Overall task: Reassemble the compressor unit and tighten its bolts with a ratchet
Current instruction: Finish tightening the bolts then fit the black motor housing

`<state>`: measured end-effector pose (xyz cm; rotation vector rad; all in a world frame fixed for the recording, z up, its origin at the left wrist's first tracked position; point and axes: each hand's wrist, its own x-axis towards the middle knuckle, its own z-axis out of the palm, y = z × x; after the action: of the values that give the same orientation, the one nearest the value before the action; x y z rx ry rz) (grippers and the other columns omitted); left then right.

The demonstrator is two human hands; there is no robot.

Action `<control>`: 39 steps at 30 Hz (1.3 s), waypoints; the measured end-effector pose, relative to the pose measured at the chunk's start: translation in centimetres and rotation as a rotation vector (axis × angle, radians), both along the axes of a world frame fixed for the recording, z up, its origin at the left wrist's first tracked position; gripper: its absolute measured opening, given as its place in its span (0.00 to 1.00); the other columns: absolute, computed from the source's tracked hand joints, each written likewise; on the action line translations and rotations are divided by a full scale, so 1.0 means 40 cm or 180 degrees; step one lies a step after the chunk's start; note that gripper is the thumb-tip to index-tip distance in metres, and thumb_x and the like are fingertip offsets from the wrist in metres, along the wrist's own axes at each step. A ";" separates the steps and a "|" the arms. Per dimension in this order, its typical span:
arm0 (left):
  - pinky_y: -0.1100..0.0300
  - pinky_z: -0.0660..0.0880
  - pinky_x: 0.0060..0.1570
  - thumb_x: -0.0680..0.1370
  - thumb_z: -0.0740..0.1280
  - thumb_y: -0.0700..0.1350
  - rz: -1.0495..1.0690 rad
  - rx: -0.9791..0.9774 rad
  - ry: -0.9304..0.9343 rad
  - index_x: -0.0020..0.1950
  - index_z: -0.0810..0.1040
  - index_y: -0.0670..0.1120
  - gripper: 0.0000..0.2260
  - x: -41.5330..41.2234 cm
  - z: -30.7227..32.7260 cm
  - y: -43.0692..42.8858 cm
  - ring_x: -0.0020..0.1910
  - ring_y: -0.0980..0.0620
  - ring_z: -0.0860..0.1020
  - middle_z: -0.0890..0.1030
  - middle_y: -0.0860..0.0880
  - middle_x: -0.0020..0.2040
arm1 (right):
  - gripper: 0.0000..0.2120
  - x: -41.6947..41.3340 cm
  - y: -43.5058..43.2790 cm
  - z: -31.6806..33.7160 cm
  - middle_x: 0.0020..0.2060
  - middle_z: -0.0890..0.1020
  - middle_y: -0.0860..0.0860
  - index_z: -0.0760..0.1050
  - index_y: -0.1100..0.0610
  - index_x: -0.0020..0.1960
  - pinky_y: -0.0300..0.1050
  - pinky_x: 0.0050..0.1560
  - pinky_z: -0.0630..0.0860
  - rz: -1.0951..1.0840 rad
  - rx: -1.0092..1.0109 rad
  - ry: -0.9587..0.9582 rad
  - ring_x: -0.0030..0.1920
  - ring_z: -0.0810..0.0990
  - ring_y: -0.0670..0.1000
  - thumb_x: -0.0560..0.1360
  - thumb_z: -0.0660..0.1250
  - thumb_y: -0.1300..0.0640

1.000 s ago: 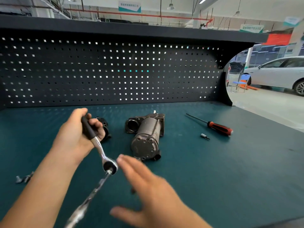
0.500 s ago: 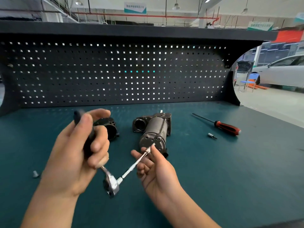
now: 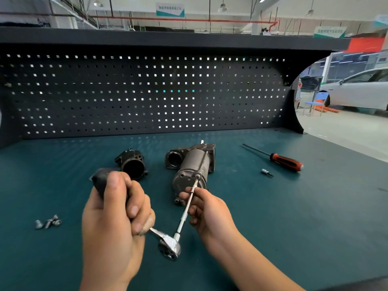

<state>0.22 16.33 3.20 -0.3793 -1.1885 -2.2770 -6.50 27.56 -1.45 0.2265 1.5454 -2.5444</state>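
Head view: the compressor (image 3: 190,164) lies on its side at the centre of the frame on the tabletop (image 3: 294,217), round end cap toward the camera. A separate black housing (image 3: 133,164) sits just to its left, not yet fitted. The left hand (image 3: 115,217) has its fingers (image 3: 134,204) clenched round the black grip of the ratchet (image 3: 169,246), whose head hangs low in the middle of the frame. The right hand (image 3: 210,213) pinches the thin extension (image 3: 184,213) near its far end, steering the tip to a bolt (image 3: 197,176) on the end cap; whether the tip is seated cannot be told. The compressor looks like steel and cast metal, so probably heavy and rigid. Its round body could still roll under the ratchet's torque, and a palm over the can or a grip on the squared block at its far end would steady it. The long, slim extension will likely wobble, so guiding it close to the tip seems right. The loose bolts (image 3: 48,222) at lower left are small and smooth and want a fingertip pinch.
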 end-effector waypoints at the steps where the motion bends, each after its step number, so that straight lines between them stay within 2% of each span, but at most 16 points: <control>1: 0.75 0.58 0.19 0.74 0.58 0.52 0.0006 -0.0008 0.0006 0.30 0.71 0.52 0.13 -0.001 -0.001 0.000 0.16 0.63 0.58 0.63 0.57 0.21 | 0.09 0.000 0.000 0.000 0.34 0.85 0.50 0.77 0.57 0.44 0.33 0.22 0.63 -0.0003 -0.0013 0.0008 0.21 0.68 0.42 0.78 0.59 0.60; 6: 0.74 0.58 0.20 0.76 0.60 0.50 0.0127 -0.0121 -0.0026 0.30 0.71 0.52 0.14 -0.001 -0.013 -0.002 0.15 0.62 0.58 0.63 0.56 0.20 | 0.09 0.002 -0.006 -0.006 0.35 0.85 0.49 0.77 0.55 0.44 0.35 0.25 0.63 -0.0109 0.0086 0.0049 0.22 0.68 0.43 0.78 0.59 0.59; 9: 0.74 0.58 0.21 0.73 0.56 0.49 0.0190 -0.0092 0.0025 0.29 0.71 0.51 0.13 0.001 -0.019 -0.001 0.15 0.61 0.58 0.63 0.56 0.20 | 0.09 0.004 -0.007 -0.004 0.34 0.85 0.49 0.77 0.56 0.44 0.36 0.27 0.63 -0.0128 0.0156 0.0123 0.22 0.68 0.43 0.78 0.59 0.59; 17: 0.74 0.58 0.20 0.73 0.60 0.51 0.0231 -0.0016 0.0061 0.29 0.71 0.52 0.12 -0.001 -0.021 0.009 0.15 0.62 0.58 0.63 0.56 0.20 | 0.09 0.001 -0.007 0.002 0.33 0.84 0.49 0.78 0.56 0.42 0.36 0.26 0.64 -0.0166 0.0072 0.0144 0.22 0.67 0.43 0.77 0.60 0.59; 19: 0.73 0.58 0.20 0.74 0.58 0.51 0.0297 0.0073 0.0006 0.30 0.71 0.53 0.13 0.002 -0.018 0.012 0.15 0.62 0.58 0.63 0.56 0.20 | 0.09 -0.001 -0.006 0.005 0.31 0.83 0.50 0.78 0.57 0.42 0.35 0.25 0.65 -0.0146 -0.0016 0.0146 0.22 0.67 0.43 0.77 0.60 0.60; 21: 0.73 0.57 0.19 0.76 0.61 0.53 0.0339 0.0236 -0.0087 0.33 0.70 0.52 0.13 0.005 -0.011 0.015 0.16 0.62 0.58 0.62 0.57 0.20 | 0.10 -0.002 -0.004 0.008 0.29 0.82 0.50 0.78 0.59 0.41 0.34 0.24 0.65 -0.0139 -0.0091 0.0148 0.21 0.67 0.43 0.78 0.60 0.61; 25: 0.71 0.57 0.17 0.70 0.59 0.57 0.0264 0.0775 -0.0370 0.36 0.67 0.50 0.11 0.003 -0.007 0.009 0.17 0.61 0.58 0.61 0.57 0.22 | 0.11 -0.001 0.000 0.010 0.26 0.80 0.50 0.77 0.60 0.40 0.33 0.23 0.65 -0.0166 -0.0149 0.0162 0.20 0.67 0.42 0.78 0.60 0.61; 30: 0.71 0.58 0.17 0.80 0.56 0.55 0.0294 0.1071 -0.0549 0.37 0.67 0.50 0.14 -0.011 -0.022 -0.009 0.18 0.60 0.59 0.62 0.57 0.23 | 0.10 -0.006 0.000 0.011 0.26 0.81 0.50 0.76 0.61 0.40 0.33 0.22 0.65 -0.0155 -0.0217 0.0153 0.20 0.67 0.43 0.79 0.60 0.61; 32: 0.71 0.58 0.17 0.81 0.56 0.50 0.0393 0.0704 -0.0365 0.37 0.67 0.49 0.13 -0.018 -0.020 -0.005 0.18 0.61 0.59 0.62 0.57 0.22 | 0.10 -0.006 0.000 0.009 0.28 0.82 0.51 0.76 0.61 0.41 0.33 0.23 0.66 -0.0095 -0.0200 0.0178 0.21 0.67 0.43 0.79 0.60 0.61; 34: 0.71 0.59 0.19 0.78 0.59 0.48 0.0584 -0.0074 0.0036 0.37 0.70 0.51 0.10 -0.017 -0.009 0.011 0.17 0.60 0.60 0.65 0.56 0.22 | 0.10 -0.006 0.004 0.012 0.29 0.83 0.52 0.76 0.62 0.41 0.33 0.24 0.68 -0.0003 -0.0115 0.0202 0.22 0.69 0.43 0.79 0.60 0.61; 37: 0.72 0.65 0.26 0.74 0.64 0.55 0.0573 -0.1751 0.0950 0.41 0.73 0.57 0.04 -0.005 0.012 0.034 0.22 0.62 0.68 0.72 0.59 0.27 | 0.10 -0.013 0.019 0.023 0.28 0.81 0.52 0.75 0.63 0.40 0.36 0.29 0.73 0.0106 0.0187 0.0343 0.26 0.74 0.45 0.78 0.63 0.60; 39: 0.75 0.67 0.31 0.76 0.61 0.60 0.0548 -0.2959 0.1455 0.47 0.72 0.56 0.09 -0.004 0.021 0.050 0.29 0.68 0.71 0.75 0.60 0.35 | 0.10 -0.015 0.028 0.035 0.30 0.78 0.54 0.73 0.61 0.37 0.39 0.33 0.74 0.0312 0.0439 0.0485 0.28 0.75 0.47 0.77 0.63 0.63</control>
<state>0.07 18.33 4.03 -1.0151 -1.8488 -1.2580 -7.10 28.69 -0.03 -0.0281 1.7427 -2.4325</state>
